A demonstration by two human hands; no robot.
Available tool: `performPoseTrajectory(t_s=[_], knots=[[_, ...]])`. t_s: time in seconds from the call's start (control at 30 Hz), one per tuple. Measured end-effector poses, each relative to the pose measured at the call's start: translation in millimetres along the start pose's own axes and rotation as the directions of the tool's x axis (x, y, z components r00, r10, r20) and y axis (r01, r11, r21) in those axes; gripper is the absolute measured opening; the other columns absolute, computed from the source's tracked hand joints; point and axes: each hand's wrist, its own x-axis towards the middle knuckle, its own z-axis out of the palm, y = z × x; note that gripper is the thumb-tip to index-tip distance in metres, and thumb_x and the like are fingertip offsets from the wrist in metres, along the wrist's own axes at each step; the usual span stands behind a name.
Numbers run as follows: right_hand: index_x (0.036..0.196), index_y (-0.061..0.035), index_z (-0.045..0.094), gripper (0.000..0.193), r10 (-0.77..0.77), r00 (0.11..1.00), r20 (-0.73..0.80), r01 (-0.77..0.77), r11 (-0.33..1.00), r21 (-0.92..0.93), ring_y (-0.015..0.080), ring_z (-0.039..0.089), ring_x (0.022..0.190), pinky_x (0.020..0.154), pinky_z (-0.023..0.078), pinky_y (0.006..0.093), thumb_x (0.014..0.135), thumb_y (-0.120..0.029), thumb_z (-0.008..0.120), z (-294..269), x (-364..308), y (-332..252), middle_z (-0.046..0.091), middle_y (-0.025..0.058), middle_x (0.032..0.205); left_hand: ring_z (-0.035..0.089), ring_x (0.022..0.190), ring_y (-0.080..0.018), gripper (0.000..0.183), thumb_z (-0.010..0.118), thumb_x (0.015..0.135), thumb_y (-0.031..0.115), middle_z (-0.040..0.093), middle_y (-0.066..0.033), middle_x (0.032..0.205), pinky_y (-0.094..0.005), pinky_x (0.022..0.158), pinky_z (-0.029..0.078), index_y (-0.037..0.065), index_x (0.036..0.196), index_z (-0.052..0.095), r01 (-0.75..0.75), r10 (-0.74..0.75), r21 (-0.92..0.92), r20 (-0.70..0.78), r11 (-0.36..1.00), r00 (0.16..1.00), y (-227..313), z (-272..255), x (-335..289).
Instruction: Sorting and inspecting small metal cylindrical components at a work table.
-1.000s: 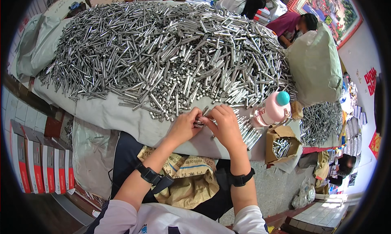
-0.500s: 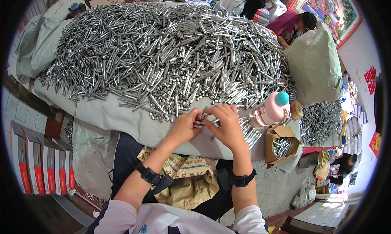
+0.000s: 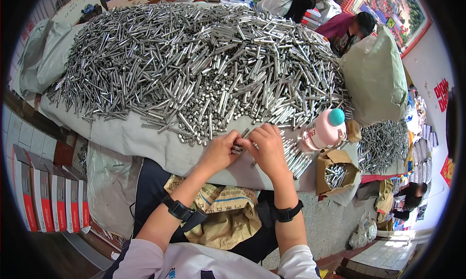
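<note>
Metal rods (image 3: pixel 237 149) sit between the person's hands, over the pale cloth (image 3: pixel 141 138) just on the near side of a big heap of metal pieces (image 3: pixel 194 65). From where I stand, the left hand (image 3: pixel 221 151) has its fingers curled around them, while the right hand (image 3: pixel 267 146) bends in close, thumb and fingers at the rods; whether it grips one, I can't tell. Right of the hands lie more rods (image 3: pixel 296 158), a pink bottle (image 3: pixel 323 132) and a cardboard box (image 3: pixel 339 156) holding metal pieces.
</note>
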Motion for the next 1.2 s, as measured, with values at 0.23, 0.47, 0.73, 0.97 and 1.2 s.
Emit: performPoseTrajectory(t_s=[0.23, 0.47, 0.73, 0.97, 1.2], knots=[[0.081, -0.0049, 0.06, 0.02, -0.056, 0.998, -0.008, 0.057, 0.983, 0.172, 0.0243, 0.052, 0.082, 0.074, 0.04, 0.0345, 0.07, -0.015, 0.074, -1, 0, 1, 0.059, 0.0051, 0.083, 0.062, 0.074, -0.0336, 0.033, 0.068, 0.068, 0.0, 0.061, -0.0137, 0.077, -0.0405, 0.062, 0.047, 0.004, 0.093, 0.046, 0.019, -0.02, -0.014, -0.008, 1.0, 1.0, 1, 1, 0], [0.081, -0.0054, 0.06, 0.017, -0.061, 0.995, -0.078, 0.076, 0.975, 0.209, 0.0256, 0.052, 0.084, 0.075, 0.04, 0.0351, 0.071, -0.011, 0.072, -6, 5, -2, 0.059, 0.0055, 0.084, 0.062, 0.074, -0.0338, 0.035, 0.069, 0.067, 0.0, 0.061, -0.014, 0.076, -0.041, 0.062, 0.047, 0.004, 0.093, 0.046, -0.035, 0.035, 0.0, -0.039, 0.999, 0.999, -4, 1, 0], [0.083, -0.0048, 0.061, 0.016, -0.029, 0.995, -0.093, 0.046, 0.98, 0.195, 0.026, 0.052, 0.088, 0.079, 0.04, 0.0373, 0.071, -0.008, 0.071, -10, 4, -4, 0.06, 0.0056, 0.088, 0.061, 0.075, -0.0341, 0.034, 0.068, 0.067, 0.0, 0.061, -0.0136, 0.078, -0.0411, 0.062, 0.046, 0.004, 0.093, 0.046, -0.022, 0.021, -0.023, -0.05, 0.999, 0.999, -3, 2, -1], [0.084, -0.0052, 0.062, 0.018, -0.013, 1.0, 0.01, 0.012, 0.996, 0.086, 0.0262, 0.052, 0.089, 0.08, 0.04, 0.0368, 0.07, -0.01, 0.072, -2, 1, 0, 0.06, 0.0053, 0.088, 0.06, 0.076, -0.0348, 0.034, 0.068, 0.067, 0.001, 0.059, -0.014, 0.077, -0.0417, 0.063, 0.046, 0.005, 0.093, 0.045, -0.019, 0.019, 0.004, -0.034, 1.0, 0.999, -7, 4, -1], [0.078, -0.0045, 0.06, 0.015, -0.045, 0.995, -0.09, 0.061, 0.983, 0.176, 0.0256, 0.053, 0.082, 0.075, 0.04, 0.0353, 0.072, -0.012, 0.072, 1, 3, -2, 0.059, 0.0047, 0.08, 0.059, 0.077, -0.0358, 0.034, 0.069, 0.067, 0.001, 0.059, -0.014, 0.077, -0.0426, 0.064, 0.046, 0.005, 0.092, 0.045, 0.022, -0.022, 0.004, -0.011, 1.0, 1.0, -3, 3, 0]])
